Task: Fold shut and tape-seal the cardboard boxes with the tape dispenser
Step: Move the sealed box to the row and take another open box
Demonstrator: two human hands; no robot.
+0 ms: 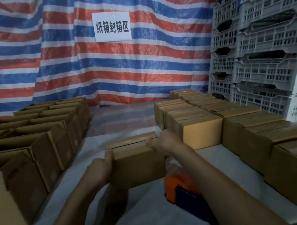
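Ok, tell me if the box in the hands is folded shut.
Shut: top flaps of the box lie flat, meeting along a seam. Sealed: cannot tell.

I'm gripping the cardboard box (136,161): left grip (100,171) clasping its left side, right grip (163,142) curling over its top right edge. The tape dispenser (182,188) is lying on the counter (152,213) under my right forearm.

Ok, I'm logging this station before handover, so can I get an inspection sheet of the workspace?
Surface: pale sheet covers it.
Job's things: box held at centre, flaps folded down; tape dispenser lying under the right forearm; open boxes left, closed boxes right.
Clutter: nothing seen.
Grippers: left hand grips the box's left end; right hand grips its top right corner.
Cables: nothing seen.
Surroundings: striped tarp with white sign behind; grey crates stacked right.
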